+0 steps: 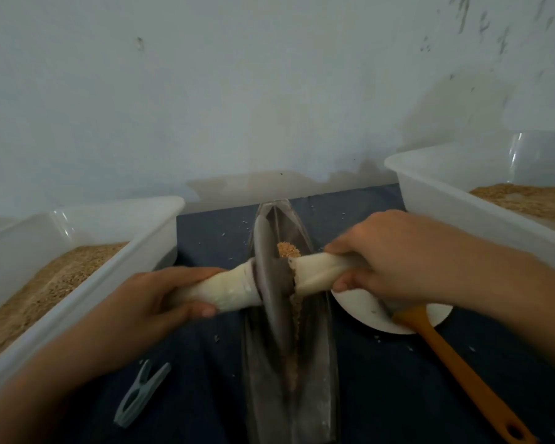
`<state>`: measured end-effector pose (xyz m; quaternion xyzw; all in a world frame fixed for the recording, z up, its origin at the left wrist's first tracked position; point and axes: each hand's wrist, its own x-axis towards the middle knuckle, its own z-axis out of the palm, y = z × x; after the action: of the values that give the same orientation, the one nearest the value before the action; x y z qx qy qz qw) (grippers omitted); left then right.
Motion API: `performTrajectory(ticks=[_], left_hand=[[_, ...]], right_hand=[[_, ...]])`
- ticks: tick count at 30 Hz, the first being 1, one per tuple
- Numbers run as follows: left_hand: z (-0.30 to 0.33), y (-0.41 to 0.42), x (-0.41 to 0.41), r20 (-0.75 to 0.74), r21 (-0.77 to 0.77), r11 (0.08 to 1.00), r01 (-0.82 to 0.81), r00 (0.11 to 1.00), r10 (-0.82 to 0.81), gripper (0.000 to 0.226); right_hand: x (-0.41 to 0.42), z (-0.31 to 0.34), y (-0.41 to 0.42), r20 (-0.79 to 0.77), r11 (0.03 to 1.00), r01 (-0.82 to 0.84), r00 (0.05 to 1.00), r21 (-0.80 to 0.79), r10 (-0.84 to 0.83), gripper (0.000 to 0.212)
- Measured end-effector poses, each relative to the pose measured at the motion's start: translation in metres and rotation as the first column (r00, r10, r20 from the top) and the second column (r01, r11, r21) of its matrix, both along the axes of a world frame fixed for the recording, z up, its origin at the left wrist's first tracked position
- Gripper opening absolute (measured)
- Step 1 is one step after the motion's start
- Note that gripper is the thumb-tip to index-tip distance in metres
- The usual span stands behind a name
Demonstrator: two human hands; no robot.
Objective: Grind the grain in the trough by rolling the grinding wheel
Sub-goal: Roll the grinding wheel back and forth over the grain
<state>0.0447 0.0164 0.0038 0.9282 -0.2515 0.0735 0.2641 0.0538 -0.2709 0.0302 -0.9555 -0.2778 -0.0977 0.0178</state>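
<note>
A dark metal boat-shaped trough (318,379) lies lengthwise on the dark blue cloth. The grey grinding wheel (271,283) stands on edge in its groove, blurred. A white cloth-wrapped axle runs through the wheel. My left hand (148,302) grips the axle's left end (225,291). My right hand (394,254) grips its right end (314,272). Tan grain (287,249) is heaped in the groove just beyond the wheel, and a thin line of ground grain (293,344) trails along the groove nearer to me.
A translucent bin (77,283) with grain stands at the left, another bin (446,200) with grain at the right. A white plate (362,306) and an orange-handled tool (462,376) lie right of the trough. A grey clothes peg (141,395) lies at the near left. A wall rises behind.
</note>
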Motion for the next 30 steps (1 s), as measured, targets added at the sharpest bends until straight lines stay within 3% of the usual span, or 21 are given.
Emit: performTrajectory(ticks=[4,6,9,12,15,17,20,22,24,26,28,30], left_hand=[[-0.017,-0.017,0.013,0.351,0.115,0.982,-0.151,0.931,0.101,0.052],[-0.017,-0.019,0.014,0.367,0.123,0.978,-0.17,0.923,0.115,0.055],[-0.011,-0.012,0.01,0.254,0.07,0.992,-0.102,0.964,0.081,0.052],[0.001,0.003,0.0,-0.021,-0.019,1.0,0.002,1.0,-0.002,0.046],[0.012,0.014,-0.009,-0.232,-0.057,0.988,0.145,0.96,-0.154,0.052],[0.014,0.016,-0.011,-0.261,-0.048,0.984,0.17,0.949,-0.177,0.052],[0.007,0.007,-0.005,-0.136,-0.023,0.998,0.067,0.988,-0.069,0.039],[-0.001,-0.001,0.001,-0.006,-0.007,1.0,-0.027,1.0,0.027,0.042],[-0.01,-0.011,0.008,0.173,0.059,0.991,-0.117,0.979,0.105,0.046],[-0.015,-0.019,0.013,0.329,0.113,0.974,-0.198,0.932,0.151,0.051],[-0.014,-0.021,0.014,0.348,0.121,0.972,-0.201,0.926,0.148,0.053],[-0.01,-0.016,0.011,0.273,0.088,0.985,-0.148,0.955,0.119,0.051]], right_hand=[[0.025,-0.022,0.002,0.224,0.998,0.064,0.973,-0.013,-0.06,0.033],[0.028,-0.027,0.002,0.244,0.997,0.073,0.967,-0.015,-0.067,0.04],[0.02,-0.021,0.001,0.235,0.998,0.021,0.972,-0.051,-0.009,0.03],[0.002,-0.001,-0.002,0.068,0.997,-0.034,0.997,-0.076,0.04,0.023],[-0.016,0.017,-0.008,-0.091,0.995,-0.075,0.993,-0.064,0.069,0.033],[-0.021,0.02,-0.009,-0.103,0.996,-0.077,0.992,-0.044,0.073,0.034],[-0.01,0.009,-0.004,-0.038,1.0,-0.026,0.999,-0.015,0.025,0.024],[0.005,-0.004,0.001,0.091,1.0,0.01,0.996,-0.015,-0.009,0.021],[0.021,-0.017,0.004,0.226,0.999,0.037,0.974,-0.005,-0.034,0.022],[0.03,-0.026,0.003,0.26,0.996,0.086,0.962,0.002,-0.083,0.035],[0.033,-0.03,0.002,0.254,0.996,0.089,0.963,0.006,-0.088,0.039],[0.029,-0.026,0.0,0.244,0.999,0.051,0.969,-0.004,-0.048,0.035]])
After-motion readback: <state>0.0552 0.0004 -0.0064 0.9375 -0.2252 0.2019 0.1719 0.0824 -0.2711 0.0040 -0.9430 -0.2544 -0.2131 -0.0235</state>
